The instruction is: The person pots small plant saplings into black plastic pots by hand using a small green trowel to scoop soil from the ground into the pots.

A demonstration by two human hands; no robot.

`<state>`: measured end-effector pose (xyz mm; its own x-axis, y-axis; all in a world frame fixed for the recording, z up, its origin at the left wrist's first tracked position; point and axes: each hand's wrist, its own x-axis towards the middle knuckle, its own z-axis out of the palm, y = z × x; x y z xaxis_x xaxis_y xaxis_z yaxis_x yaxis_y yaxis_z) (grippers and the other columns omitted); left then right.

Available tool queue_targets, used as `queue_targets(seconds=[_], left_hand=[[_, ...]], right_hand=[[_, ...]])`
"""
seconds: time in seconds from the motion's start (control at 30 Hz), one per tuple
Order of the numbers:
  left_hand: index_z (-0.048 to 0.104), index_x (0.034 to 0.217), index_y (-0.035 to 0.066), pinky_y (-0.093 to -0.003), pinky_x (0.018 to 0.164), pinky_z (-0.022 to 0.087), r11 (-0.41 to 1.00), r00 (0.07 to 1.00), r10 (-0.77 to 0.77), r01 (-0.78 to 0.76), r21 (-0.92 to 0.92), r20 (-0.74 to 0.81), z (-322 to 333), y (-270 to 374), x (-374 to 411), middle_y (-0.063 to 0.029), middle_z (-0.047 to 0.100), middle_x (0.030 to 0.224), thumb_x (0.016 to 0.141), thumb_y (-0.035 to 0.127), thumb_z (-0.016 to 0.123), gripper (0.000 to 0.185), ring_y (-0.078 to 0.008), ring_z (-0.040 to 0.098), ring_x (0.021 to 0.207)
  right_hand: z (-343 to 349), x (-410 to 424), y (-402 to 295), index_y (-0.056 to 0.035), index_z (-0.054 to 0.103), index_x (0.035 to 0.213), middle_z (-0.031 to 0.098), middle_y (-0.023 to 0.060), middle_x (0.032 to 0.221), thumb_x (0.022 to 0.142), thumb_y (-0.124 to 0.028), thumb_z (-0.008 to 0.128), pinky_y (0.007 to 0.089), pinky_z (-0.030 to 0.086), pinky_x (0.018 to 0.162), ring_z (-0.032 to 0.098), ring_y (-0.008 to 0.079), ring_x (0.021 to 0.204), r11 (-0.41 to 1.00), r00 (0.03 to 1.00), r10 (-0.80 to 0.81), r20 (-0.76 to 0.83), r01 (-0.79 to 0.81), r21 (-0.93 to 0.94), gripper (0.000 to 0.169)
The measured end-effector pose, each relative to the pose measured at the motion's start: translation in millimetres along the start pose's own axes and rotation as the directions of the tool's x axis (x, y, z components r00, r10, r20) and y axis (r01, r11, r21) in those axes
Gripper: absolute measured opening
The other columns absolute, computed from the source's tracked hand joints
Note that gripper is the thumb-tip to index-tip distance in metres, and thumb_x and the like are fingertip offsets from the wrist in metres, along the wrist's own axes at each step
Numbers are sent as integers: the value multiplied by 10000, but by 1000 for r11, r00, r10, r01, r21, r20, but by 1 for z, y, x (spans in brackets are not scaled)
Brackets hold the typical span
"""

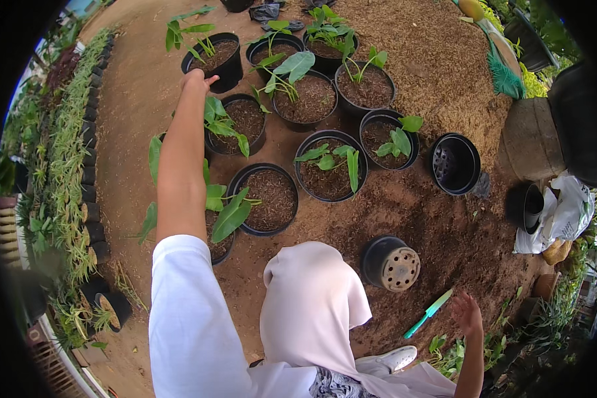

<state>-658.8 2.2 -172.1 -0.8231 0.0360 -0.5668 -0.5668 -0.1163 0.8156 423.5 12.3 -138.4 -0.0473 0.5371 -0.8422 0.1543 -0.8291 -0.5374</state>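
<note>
My left hand (197, 80) reaches far forward to the near rim of a black plastic plant pot (229, 72), which holds soil and a leafy green seedling (199, 40). The thumb lies against the pot's outer wall; the other fingers are mostly hidden. At the lower right, my right hand (467, 314) hovers with its fingers spread, holding nothing. Just left of it, a hand trowel with a turquoise handle (419, 325) lies on dark soil. An upturned black pot (385, 263) shows its pierced, dirty base nearby.
Several soil-filled pots with seedlings, including one pot (307, 99), stand ahead. A soil-filled pot (271, 201) has leaves leaning over it. One black pot (455, 164) without soil stands right, near a white sack (569, 209). Small potted plants (74, 149) line the left; uprooted seedlings (450, 353) lie lower right.
</note>
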Motion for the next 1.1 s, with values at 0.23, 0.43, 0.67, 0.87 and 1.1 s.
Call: queue_targets(seconds=[0.23,0.43,0.67,0.87,1.1], left_hand=[[174,1506,-80,-416,501,651,995,996,-84,83,55,26,10,-16,26,-377,387,1401,1016,4,393,543,-474,704,771],[267,1500,19,-258,337,336,961,987,-154,138,238,52,9,-16,19,-308,653,1197,1076,131,274,439,-313,760,764],[391,1378,69,-358,531,486,811,933,-351,264,522,73,-10,-26,29,-268,704,1114,1093,239,233,368,-371,740,904],[177,1592,53,-501,863,567,621,960,13,-226,751,279,7,-15,-2,-320,425,1483,943,462,560,858,-408,638,1156],[493,1376,17,-471,1062,406,343,572,817,-581,738,71,51,18,-69,-278,527,1355,828,381,697,689,-383,507,1273]], right_hand=[[-31,-13,7,-209,419,1513,473,103,1494,1015,-528,504,501,418,1042,523,281,1277,1000,1000,2,8,-2,-1,597],[-32,-21,6,-180,519,1391,615,103,1294,1013,-458,555,458,513,885,640,260,1025,978,1000,19,-11,-16,210,470],[-6,-11,-2,-192,539,1353,686,60,1167,1024,-454,538,445,543,806,671,227,977,995,995,75,-69,-70,77,420],[-11,-11,6,-167,507,1407,670,72,1206,1041,-439,504,420,544,783,659,217,985,997,989,73,-132,-69,40,456],[-23,12,8,-148,462,1465,650,88,1246,1065,-426,410,399,521,808,639,199,970,989,990,89,-108,-101,-107,490]])
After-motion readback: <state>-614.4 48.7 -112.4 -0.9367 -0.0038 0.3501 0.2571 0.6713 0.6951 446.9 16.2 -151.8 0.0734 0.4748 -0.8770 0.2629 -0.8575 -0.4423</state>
